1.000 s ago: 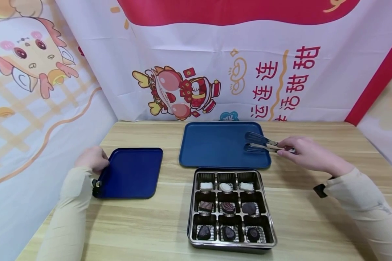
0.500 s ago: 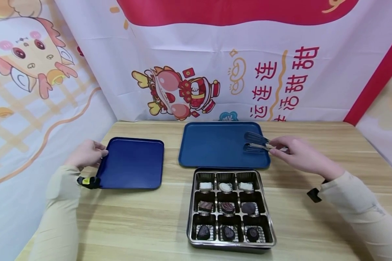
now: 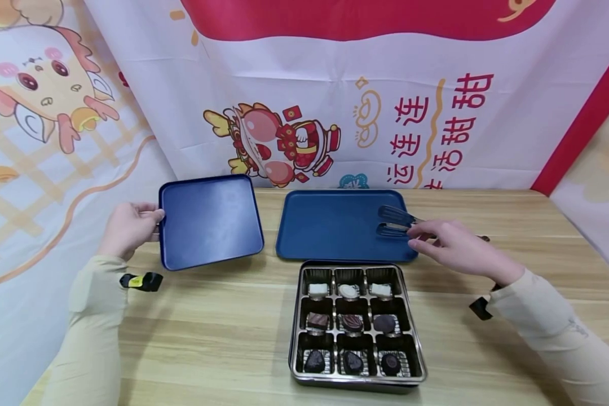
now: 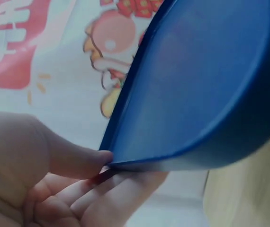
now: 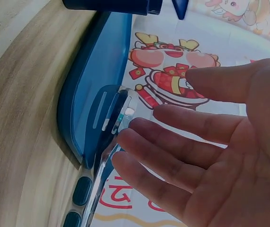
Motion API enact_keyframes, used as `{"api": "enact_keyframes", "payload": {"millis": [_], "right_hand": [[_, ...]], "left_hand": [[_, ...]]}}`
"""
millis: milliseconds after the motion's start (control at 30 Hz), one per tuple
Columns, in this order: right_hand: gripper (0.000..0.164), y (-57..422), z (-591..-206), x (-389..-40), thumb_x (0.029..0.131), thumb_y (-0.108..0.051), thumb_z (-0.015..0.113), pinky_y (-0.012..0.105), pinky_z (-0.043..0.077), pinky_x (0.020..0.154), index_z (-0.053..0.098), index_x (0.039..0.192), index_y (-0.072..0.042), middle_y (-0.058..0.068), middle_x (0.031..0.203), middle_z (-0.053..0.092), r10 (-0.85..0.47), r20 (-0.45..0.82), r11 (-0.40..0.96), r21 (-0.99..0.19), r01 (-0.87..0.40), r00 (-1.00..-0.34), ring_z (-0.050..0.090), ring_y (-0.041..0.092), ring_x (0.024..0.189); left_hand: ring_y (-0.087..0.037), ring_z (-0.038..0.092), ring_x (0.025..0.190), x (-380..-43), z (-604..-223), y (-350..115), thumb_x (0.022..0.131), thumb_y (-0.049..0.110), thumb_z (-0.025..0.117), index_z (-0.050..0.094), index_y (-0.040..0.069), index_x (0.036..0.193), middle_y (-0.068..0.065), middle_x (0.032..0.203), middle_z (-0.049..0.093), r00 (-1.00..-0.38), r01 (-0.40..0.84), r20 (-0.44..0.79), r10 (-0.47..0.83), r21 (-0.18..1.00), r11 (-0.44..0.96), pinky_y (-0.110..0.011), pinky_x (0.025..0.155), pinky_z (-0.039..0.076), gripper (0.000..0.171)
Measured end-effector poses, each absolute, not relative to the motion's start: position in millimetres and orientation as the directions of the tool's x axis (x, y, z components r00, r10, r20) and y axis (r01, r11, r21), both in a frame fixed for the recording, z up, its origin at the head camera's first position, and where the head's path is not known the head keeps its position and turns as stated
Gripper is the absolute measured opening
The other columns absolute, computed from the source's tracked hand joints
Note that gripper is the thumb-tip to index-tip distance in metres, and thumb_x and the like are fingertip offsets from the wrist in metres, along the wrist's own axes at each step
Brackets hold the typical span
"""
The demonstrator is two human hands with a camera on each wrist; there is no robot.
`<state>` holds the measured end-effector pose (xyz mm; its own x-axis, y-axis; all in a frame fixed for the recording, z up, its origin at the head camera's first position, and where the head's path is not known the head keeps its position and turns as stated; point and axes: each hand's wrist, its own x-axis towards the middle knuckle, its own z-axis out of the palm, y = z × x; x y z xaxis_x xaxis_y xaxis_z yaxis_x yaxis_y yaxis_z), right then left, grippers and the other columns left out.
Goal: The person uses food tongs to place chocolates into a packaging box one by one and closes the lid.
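My left hand point(image 3: 133, 228) pinches the left edge of a square dark blue lid point(image 3: 210, 223) with a low raised rim, thumb on the inner side and fingers beneath. In the head view the lid is lifted and tilted, its inside towards me. My right hand point(image 3: 451, 245) hovers over the handles of the tongs with its fingers loosely extended; the right wrist view shows nothing in its palm. The tongs point(image 5: 113, 111) have slotted blue heads point(image 3: 396, 214) lying over the right end of a blue rectangular tray point(image 3: 330, 225). Part of their handles is hidden behind the hand.
A dark box point(image 3: 357, 386) with a gold nine-compartment insert stands in front of the tray, holding white and brown chocolates point(image 3: 352, 322). Beneath everything is a wood-grain table point(image 3: 208, 338). A printed cloth point(image 3: 294, 62) hangs behind its far edge.
My left hand has raised the lid off the table, moving it away from me and tilting it up. My right hand has shifted left along the tongs, its fingers now loosened from the handles.
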<state>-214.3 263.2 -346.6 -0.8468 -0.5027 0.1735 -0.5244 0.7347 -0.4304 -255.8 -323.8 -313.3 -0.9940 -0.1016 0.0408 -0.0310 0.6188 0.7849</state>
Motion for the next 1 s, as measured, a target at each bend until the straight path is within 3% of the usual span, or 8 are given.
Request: {"api": "enact_keyframes", "payload": {"millis": [133,233,367,600,800,1000], "right_hand": [[0.035,263,-347,-214,0.098,-0.036,0.053,0.031,0.048,0.071,0.065,0.116,-0.008,-0.002,0.102,0.064,-0.493,0.175,0.744,-0.424,-0.517,-0.852,0.061,0.013,0.091],[0.037,262,-346,-214,0.098,-0.036,0.053,0.035,0.049,0.074,0.064,0.118,-0.006,0.001,0.105,0.064,-0.48,0.179,0.748,-0.429,-0.507,-0.859,0.061,0.016,0.093],[0.041,259,-344,-213,0.099,-0.035,0.052,0.038,0.05,0.077,0.061,0.121,-0.001,0.008,0.11,0.063,-0.454,0.196,0.749,-0.443,-0.492,-0.869,0.062,0.021,0.096],[0.047,254,-342,-208,0.1,-0.035,0.05,0.04,0.049,0.079,0.053,0.131,0.0,0.014,0.119,0.06,-0.396,0.261,0.747,-0.465,-0.474,-0.88,0.062,0.026,0.097],[0.052,243,-335,-202,0.1,-0.039,0.048,0.047,0.045,0.085,0.046,0.137,-0.002,0.016,0.127,0.054,-0.34,0.306,0.747,-0.487,-0.453,-0.889,0.059,0.032,0.104],[0.055,229,-319,-200,0.1,-0.041,0.047,0.042,0.041,0.092,0.041,0.142,-0.006,0.011,0.137,0.046,-0.293,0.296,0.646,-0.64,-0.416,-0.909,0.048,0.028,0.121]], "left_hand": [[-0.006,0.065,0.07,-252,-306,-308,0.1,0.021,0.048,0.04,-0.016,0.134,-0.031,0.119,0.053,-0.986,0.018,0.11,-0.128,0.826,0.563,-0.03,0.066,0.052,0.051],[-0.003,0.064,0.071,-250,-303,-297,0.099,0.018,0.05,0.043,-0.016,0.132,-0.017,0.106,0.063,-0.977,0.049,0.148,-0.151,0.855,0.517,-0.03,0.066,0.052,0.048],[0.0,0.063,0.073,-246,-300,-283,0.099,0.017,0.051,0.045,-0.014,0.131,0.0,0.094,0.064,-0.967,0.083,0.186,-0.172,0.874,0.479,-0.029,0.065,0.051,0.046],[-0.001,0.063,0.079,-237,-295,-256,0.098,0.02,0.053,0.048,-0.012,0.131,-0.024,0.114,0.058,-0.95,0.142,0.248,-0.188,0.884,0.445,-0.028,0.067,0.051,0.046],[-0.004,0.064,0.083,-229,-291,-237,0.098,0.023,0.054,0.052,-0.006,0.13,-0.02,0.109,0.063,-0.919,0.212,0.339,-0.202,0.855,0.474,-0.027,0.066,0.051,0.044],[-0.007,0.066,0.079,-221,-288,-222,0.096,0.018,0.057,0.053,-0.008,0.128,-0.018,0.102,0.065,-0.919,0.268,0.348,-0.184,0.896,0.354,-0.029,0.066,0.051,0.042]]}}
